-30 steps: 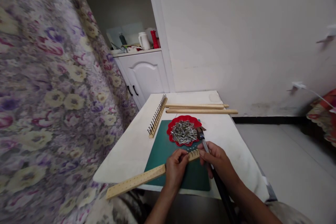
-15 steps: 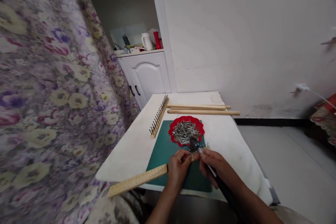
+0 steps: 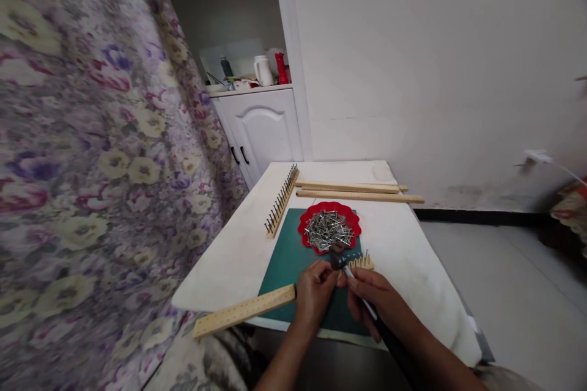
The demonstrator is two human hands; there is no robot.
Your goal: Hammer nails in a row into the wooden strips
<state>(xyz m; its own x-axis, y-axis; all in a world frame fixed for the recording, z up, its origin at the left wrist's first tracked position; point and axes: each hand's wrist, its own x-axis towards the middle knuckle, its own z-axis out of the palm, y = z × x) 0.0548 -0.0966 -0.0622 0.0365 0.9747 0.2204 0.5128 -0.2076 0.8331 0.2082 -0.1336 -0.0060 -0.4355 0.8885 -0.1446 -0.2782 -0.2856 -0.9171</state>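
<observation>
A wooden strip (image 3: 247, 310) with rows of small holes slants across the near table edge, its right end bearing several upright nails (image 3: 365, 258). My left hand (image 3: 314, 293) is closed around the strip, thumb and fingertips pinched together near the nails; whether a nail is between them is hidden. In my right hand (image 3: 373, 293) is a hammer (image 3: 353, 279), gripped along its shaft. The dark hammer head is over the strip, just beside my left fingertips. Behind it, a red scalloped dish (image 3: 356, 222) holds a heap of loose nails (image 3: 328, 229).
A green mat (image 3: 284, 256) lies under the work on a white-covered table (image 3: 220, 269). Another strip studded with nails (image 3: 282, 203) stands at the left, and wooden strips (image 3: 362, 196) lie across the back. A floral curtain (image 3: 114, 165) hangs close at the left.
The hammer head has swung left from beside the dish to over the strip near my left fingertips. My right hand has shifted slightly, uncovering the strip's nailed end. My left hand keeps its pinch.
</observation>
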